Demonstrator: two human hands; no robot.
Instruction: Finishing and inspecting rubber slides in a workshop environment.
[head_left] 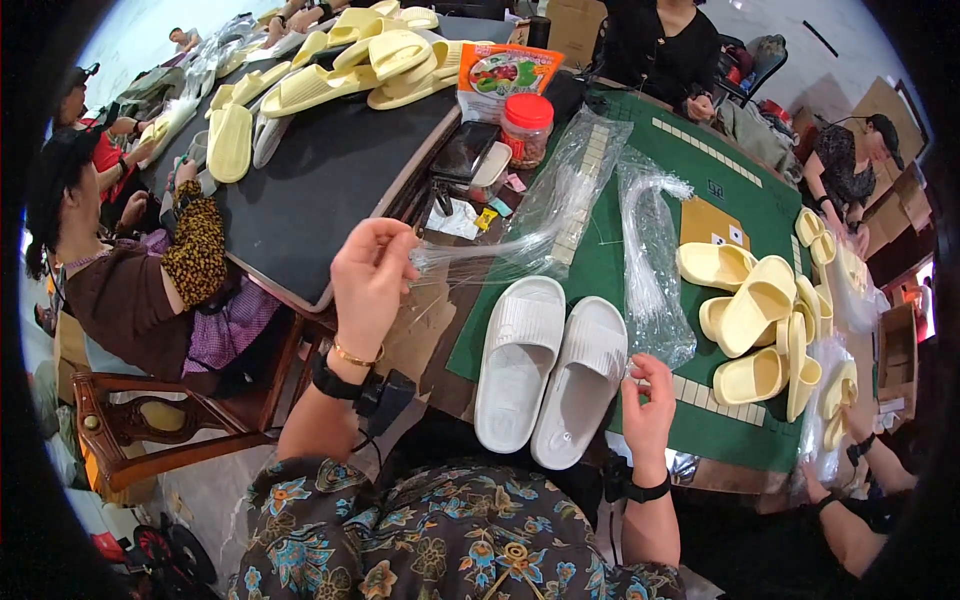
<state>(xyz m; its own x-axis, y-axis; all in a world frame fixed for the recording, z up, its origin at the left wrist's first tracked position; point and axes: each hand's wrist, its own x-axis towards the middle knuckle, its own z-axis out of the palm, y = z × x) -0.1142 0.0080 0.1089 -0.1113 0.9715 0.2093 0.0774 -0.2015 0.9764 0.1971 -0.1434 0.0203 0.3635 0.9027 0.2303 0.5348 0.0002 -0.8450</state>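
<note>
My left hand (372, 285) is raised left of the slippers, its fingertips pinched at the end of a bundle of thin clear plastic strands (500, 252). The bundle stretches to the right, over a clear plastic bag (583, 170). In front of me, a pair of light grey slippers lies side by side, the left slipper (516, 375) and the right slipper (575, 400), toes pointing away. My right hand (650, 400) is beside the right slipper's strap, thumb and fingers curled together; whatever they pinch is too small to make out.
A second bag of clear strands (655, 260) lies on the green table (625, 130). Cream slippers (755, 305) are heaped at the right, more (365, 75) on the black table (330, 170). A red-lidded jar (527, 130) stands far ahead. Co-workers sit around; a wooden chair (170, 415) is left.
</note>
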